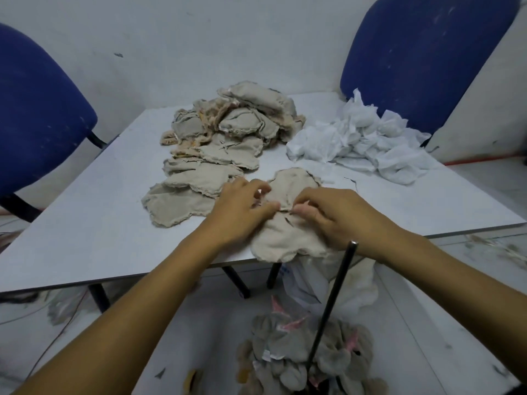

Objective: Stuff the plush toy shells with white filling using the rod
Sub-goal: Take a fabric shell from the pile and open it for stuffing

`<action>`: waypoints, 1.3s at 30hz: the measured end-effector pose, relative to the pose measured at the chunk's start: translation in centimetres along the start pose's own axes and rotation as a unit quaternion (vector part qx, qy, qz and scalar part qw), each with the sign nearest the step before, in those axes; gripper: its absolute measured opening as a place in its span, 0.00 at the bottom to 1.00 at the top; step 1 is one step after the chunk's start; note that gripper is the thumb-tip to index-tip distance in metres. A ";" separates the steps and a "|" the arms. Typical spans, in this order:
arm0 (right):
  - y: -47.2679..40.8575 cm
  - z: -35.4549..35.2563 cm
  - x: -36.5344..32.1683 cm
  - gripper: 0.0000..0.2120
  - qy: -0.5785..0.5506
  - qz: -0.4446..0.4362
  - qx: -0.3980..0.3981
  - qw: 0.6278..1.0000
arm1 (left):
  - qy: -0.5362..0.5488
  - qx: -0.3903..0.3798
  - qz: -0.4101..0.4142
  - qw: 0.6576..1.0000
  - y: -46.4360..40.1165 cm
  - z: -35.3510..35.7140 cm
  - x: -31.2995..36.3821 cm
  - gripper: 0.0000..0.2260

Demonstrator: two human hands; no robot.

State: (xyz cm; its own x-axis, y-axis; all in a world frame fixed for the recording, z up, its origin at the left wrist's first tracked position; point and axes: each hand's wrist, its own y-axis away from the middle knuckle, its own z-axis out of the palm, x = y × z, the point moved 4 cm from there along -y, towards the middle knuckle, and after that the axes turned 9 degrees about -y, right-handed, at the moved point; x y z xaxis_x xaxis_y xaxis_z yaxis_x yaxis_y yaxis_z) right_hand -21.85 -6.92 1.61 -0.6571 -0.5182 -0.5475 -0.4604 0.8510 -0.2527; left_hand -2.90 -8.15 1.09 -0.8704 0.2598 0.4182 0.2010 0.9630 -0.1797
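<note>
A flat beige plush shell (pixel 285 238) lies at the near edge of the white table (pixel 85 223), its lower part hanging slightly over the edge. My left hand (pixel 242 206) pinches the shell at its middle from the left. My right hand (pixel 333 215) pinches the same spot from the right. A dark metal rod (pixel 333 303) stands tilted below the table edge, its top near my right wrist, held by neither hand. A heap of white filling (pixel 368 143) lies at the back right of the table.
A pile of several empty beige shells (pixel 222 143) covers the table's middle and back. Stuffed grey plush toys (pixel 308 357) lie heaped on the floor below, beside a white bag (pixel 308 283). Blue chairs stand at the left (pixel 34 109) and back right (pixel 422 58).
</note>
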 end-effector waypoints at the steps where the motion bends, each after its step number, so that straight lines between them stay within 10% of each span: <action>1: 0.0 -0.3 0.1 0.09 -0.004 0.001 0.015 1.000 | -0.009 -0.009 0.021 1.000 0.0 0.4 0.6 0.20; 8: 0.1 -0.7 0.7 0.18 0.173 0.066 -0.001 0.983 | -0.053 -0.018 0.034 0.998 -0.5 0.9 1.8 0.21; 13: -0.1 -1.2 0.8 0.16 0.101 0.048 -0.008 0.994 | 0.015 -0.042 0.162 0.986 -0.3 0.2 4.0 0.22; 19: 0.6 -3.1 0.7 0.03 -0.080 0.034 0.086 0.992 | 0.126 -0.142 0.123 0.974 -0.7 0.5 5.1 0.08; 25: 1.5 -2.1 0.2 0.29 -0.135 0.078 -0.155 0.975 | 0.226 -0.091 0.024 0.969 -0.7 0.6 4.5 0.13; 32: 2.1 -2.7 0.2 0.04 -0.150 0.020 -0.021 0.988 | 0.025 -0.230 0.126 0.965 0.6 0.0 5.9 0.27; 39: 4.5 -5.4 -1.7 0.07 -0.058 -0.031 -0.095 0.993 | -0.094 0.012 0.290 0.952 3.4 -1.9 8.3 0.07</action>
State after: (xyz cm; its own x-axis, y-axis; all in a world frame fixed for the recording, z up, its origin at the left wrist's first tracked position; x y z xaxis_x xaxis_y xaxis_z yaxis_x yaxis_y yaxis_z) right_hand -26.01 -2.69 5.67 -0.5561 -0.5469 -0.6259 -0.6093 0.7804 -0.1406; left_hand -8.64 -2.57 5.62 -0.6810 0.7284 0.0755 0.6647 0.6582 -0.3535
